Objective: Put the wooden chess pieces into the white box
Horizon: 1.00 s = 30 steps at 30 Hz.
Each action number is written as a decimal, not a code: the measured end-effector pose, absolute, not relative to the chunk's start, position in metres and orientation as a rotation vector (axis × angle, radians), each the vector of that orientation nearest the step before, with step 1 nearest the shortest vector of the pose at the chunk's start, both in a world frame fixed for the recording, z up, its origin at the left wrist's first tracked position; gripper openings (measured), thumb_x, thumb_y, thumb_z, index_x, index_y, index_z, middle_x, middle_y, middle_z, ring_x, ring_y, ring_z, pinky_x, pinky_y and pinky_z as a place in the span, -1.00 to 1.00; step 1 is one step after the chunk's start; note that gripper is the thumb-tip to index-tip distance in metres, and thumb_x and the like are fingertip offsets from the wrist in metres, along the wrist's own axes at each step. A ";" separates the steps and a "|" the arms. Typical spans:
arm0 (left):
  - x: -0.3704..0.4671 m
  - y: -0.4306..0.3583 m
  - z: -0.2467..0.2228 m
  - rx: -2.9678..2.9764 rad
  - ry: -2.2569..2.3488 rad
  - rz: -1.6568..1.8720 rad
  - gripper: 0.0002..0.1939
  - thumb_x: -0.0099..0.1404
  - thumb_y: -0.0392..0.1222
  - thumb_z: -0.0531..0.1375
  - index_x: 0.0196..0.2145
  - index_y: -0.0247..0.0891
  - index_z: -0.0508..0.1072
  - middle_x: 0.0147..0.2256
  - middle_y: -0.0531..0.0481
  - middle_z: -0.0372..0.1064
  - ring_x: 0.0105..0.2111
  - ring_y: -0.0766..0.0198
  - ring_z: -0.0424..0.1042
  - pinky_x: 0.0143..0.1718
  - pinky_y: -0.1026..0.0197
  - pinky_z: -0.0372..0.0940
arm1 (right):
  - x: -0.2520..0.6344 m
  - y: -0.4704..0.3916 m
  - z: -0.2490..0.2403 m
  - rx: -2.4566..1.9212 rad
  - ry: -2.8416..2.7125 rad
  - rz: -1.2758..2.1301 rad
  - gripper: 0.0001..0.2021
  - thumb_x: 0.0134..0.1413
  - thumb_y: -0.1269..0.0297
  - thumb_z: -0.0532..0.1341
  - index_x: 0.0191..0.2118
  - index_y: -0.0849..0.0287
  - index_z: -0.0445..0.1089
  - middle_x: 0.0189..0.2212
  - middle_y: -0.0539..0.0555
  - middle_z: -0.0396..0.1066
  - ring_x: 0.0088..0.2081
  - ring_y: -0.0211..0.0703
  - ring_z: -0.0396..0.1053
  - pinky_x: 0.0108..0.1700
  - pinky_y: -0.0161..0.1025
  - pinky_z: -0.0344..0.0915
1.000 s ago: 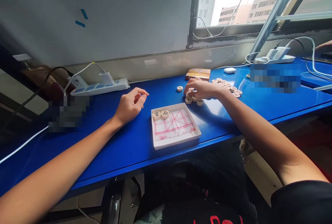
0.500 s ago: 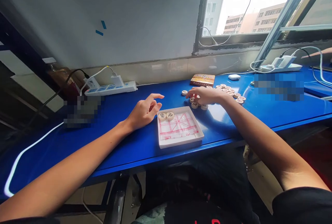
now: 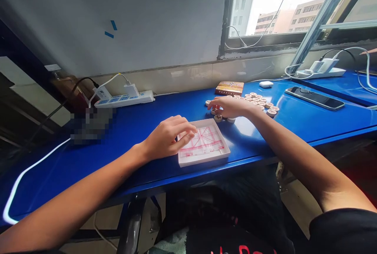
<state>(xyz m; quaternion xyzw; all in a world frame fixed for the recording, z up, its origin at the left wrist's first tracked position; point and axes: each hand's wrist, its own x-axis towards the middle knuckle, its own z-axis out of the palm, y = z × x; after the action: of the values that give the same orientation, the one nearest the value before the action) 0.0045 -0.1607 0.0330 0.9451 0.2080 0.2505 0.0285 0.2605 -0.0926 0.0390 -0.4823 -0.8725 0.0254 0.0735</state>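
Note:
My left hand (image 3: pixel 171 138) hangs over the left side of a shallow white box (image 3: pixel 204 162), its thumb and index finger stretched out with a gap between them. Inside the box lies a clear-wrapped sheet with red lines (image 3: pixel 206 140). The round wooden pieces at the box's left corner are now hidden by that hand. Beyond the box, my right hand (image 3: pixel 229 106) arches over Chinese chess pieces (image 3: pixel 218 118), fingers apart and bent downward. Its fingertips are at a piece (image 3: pixel 214 111); a firm grip is not visible. Another piece (image 3: pixel 207 103) lies just left of them.
More pieces (image 3: pixel 255 99) cluster right of my right hand. Behind them stand a brown patterned box (image 3: pixel 229 88) and a white earbud case (image 3: pixel 266 84). A phone (image 3: pixel 314 98) lies at right. Power strips (image 3: pixel 125 99) with cables run along the wall.
My left hand has moved right, from beside the white box to over its left corner, covering two pieces there. My right hand stays at the loose pieces, shifted slightly left.

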 end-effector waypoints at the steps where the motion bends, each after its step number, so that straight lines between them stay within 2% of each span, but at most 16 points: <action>1: 0.004 -0.160 0.033 2.908 0.663 0.790 -0.81 0.38 -0.22 0.04 -0.21 -0.26 0.44 -0.30 -0.07 0.45 -0.29 0.22 0.36 -0.23 0.16 0.27 | 0.260 -0.092 0.038 -1.444 -2.598 0.088 -0.61 0.02 0.53 0.13 -0.02 0.12 0.43 -0.18 0.09 0.46 -0.24 -0.16 0.40 -0.27 -0.33 0.26; 4: 0.002 -0.154 0.031 2.877 0.778 0.875 -0.82 0.38 -0.22 0.04 -0.21 -0.25 0.43 -0.27 -0.07 0.43 -0.25 0.20 0.34 -0.18 0.13 0.25 | 0.258 -0.091 0.037 -1.436 -2.491 0.106 -0.61 0.04 0.54 0.09 -0.02 0.13 0.42 -0.27 0.07 0.49 -0.28 -0.19 0.40 -0.30 -0.34 0.25; 11: 0.000 -0.150 0.027 2.831 0.910 0.792 -0.80 0.37 -0.17 0.04 -0.20 -0.24 0.45 -0.22 -0.06 0.41 -0.19 0.18 0.32 -0.14 0.11 0.25 | 0.258 -0.100 0.044 -1.347 -2.612 0.128 -0.63 0.09 0.48 0.08 -0.01 0.11 0.42 -0.13 0.08 0.48 -0.20 -0.15 0.41 -0.25 -0.32 0.26; 15: 0.002 -0.152 0.026 2.833 0.868 0.757 -0.78 0.38 -0.17 0.04 -0.20 -0.24 0.46 -0.22 -0.07 0.40 -0.19 0.18 0.33 -0.13 0.11 0.26 | 0.260 -0.100 0.044 -1.429 -2.631 0.112 -0.64 0.10 0.34 0.16 0.05 0.09 0.38 -0.13 0.09 0.47 -0.21 -0.13 0.41 -0.27 -0.32 0.26; 21: -0.003 -0.141 0.024 2.792 0.964 0.798 -0.80 0.36 -0.18 0.04 -0.22 -0.25 0.45 -0.22 -0.05 0.41 -0.20 0.18 0.33 -0.14 0.12 0.25 | 0.253 -0.090 0.032 -1.494 -2.639 -0.030 -0.68 0.14 0.19 0.13 -0.03 0.15 0.41 -0.23 0.13 0.46 -0.25 -0.10 0.40 -0.32 -0.29 0.21; 30: -0.002 -0.144 0.023 2.817 0.929 0.794 -0.82 0.36 -0.20 0.05 -0.21 -0.23 0.44 -0.22 -0.04 0.40 -0.20 0.19 0.32 -0.14 0.13 0.24 | 0.242 -0.108 0.038 -0.965 -2.455 0.084 -0.77 0.05 0.41 0.14 -0.15 0.19 0.41 -0.23 0.09 0.39 -0.27 -0.21 0.35 -0.23 -0.31 0.24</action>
<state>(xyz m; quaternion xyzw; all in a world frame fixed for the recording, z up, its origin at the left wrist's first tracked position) -0.0018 -0.1443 0.0226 0.9168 0.3023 0.2585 0.0354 0.2416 -0.1078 0.0384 -0.3540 -0.9011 0.0308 0.2484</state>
